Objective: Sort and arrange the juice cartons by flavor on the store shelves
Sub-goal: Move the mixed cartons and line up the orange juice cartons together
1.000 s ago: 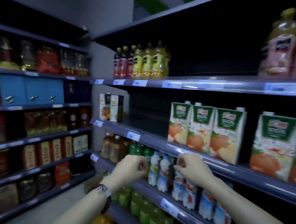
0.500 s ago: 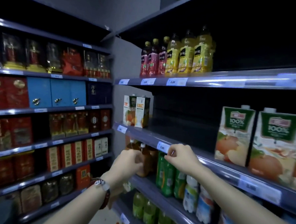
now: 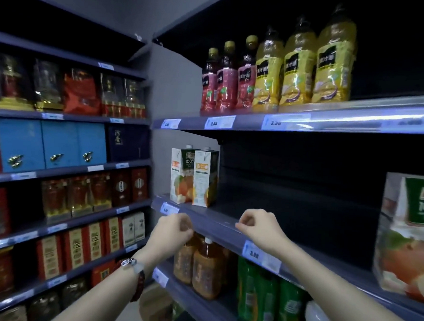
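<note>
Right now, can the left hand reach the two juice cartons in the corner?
Probably yes. The left hand sits at the shelf edge just below the two juice cartons, and nothing stands between them.

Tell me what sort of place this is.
Most likely a small grocery or convenience store aisle: shelf edges carry price tags, bottled drinks stand in rows, and juice cartons sit on the middle shelf.

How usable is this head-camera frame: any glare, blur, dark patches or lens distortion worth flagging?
Head view: dim overall, the back of the carton shelf nearly black; glare streaks along the upper shelf edge wash out its right-hand price tags; the big carton at the right edge is smeared with blur; wide-angle bending curves the shelves; the two cartons by the corner and both hands stay fairly sharp.
</note>
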